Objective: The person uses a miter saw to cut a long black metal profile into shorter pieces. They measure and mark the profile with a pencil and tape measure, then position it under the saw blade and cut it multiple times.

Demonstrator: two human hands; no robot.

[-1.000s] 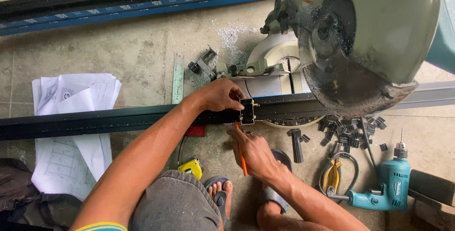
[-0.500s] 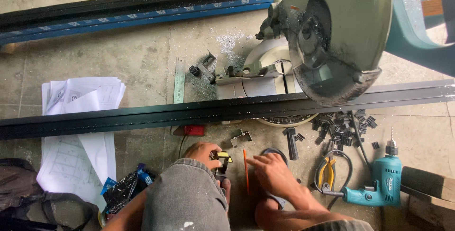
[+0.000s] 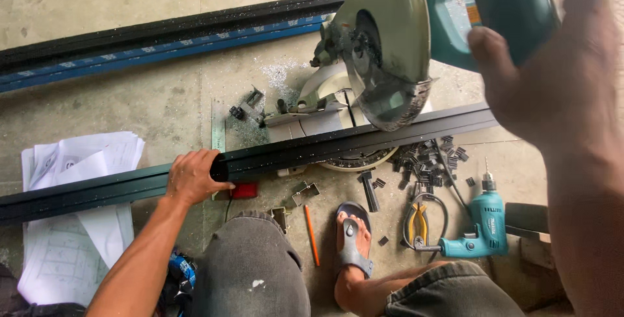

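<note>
While lying across the saw base (image 3: 312,118) under the blade (image 3: 383,63), long dark profile (image 3: 325,148) probably stiff, light, a bit slippery w/ chips; left hand (image 3: 192,177) clamped on it, right hand (image 3: 552,76) closed on saw handle (image 3: 494,11).
</note>
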